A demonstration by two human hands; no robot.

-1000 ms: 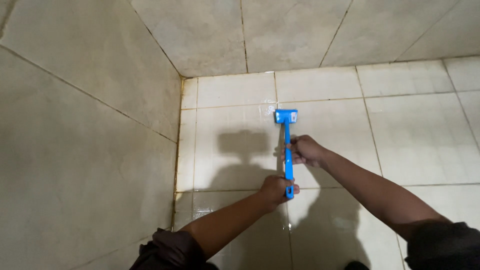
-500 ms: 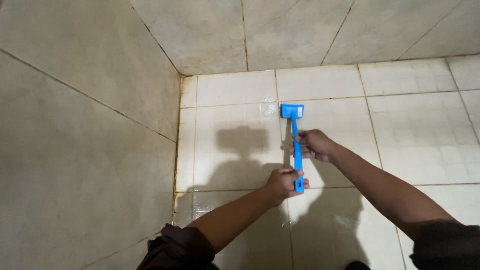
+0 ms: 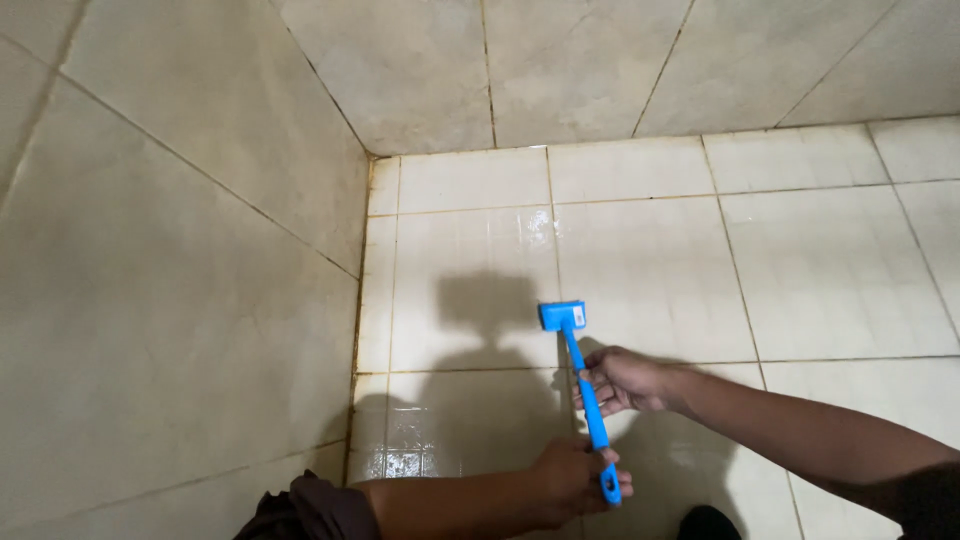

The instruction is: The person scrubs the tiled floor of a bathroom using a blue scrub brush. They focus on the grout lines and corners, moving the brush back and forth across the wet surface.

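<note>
Both hands grip the blue brush [image 3: 583, 385]: left hand [image 3: 572, 477] closed at its end, right hand [image 3: 622, 380] mid-handle. Floor tiles [image 3: 470, 290] at centre frame shine wet; the rest look dry.

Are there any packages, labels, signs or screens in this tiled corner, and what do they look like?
None in view: no package, label, sign or screen.
Blue long-handled brush: held in both hands, left hand near the handle's end, right hand higher up, its flat rectangular head on the floor.
Tiled floor: pale, glossy square tiles, meeting beige tiled walls.
</note>
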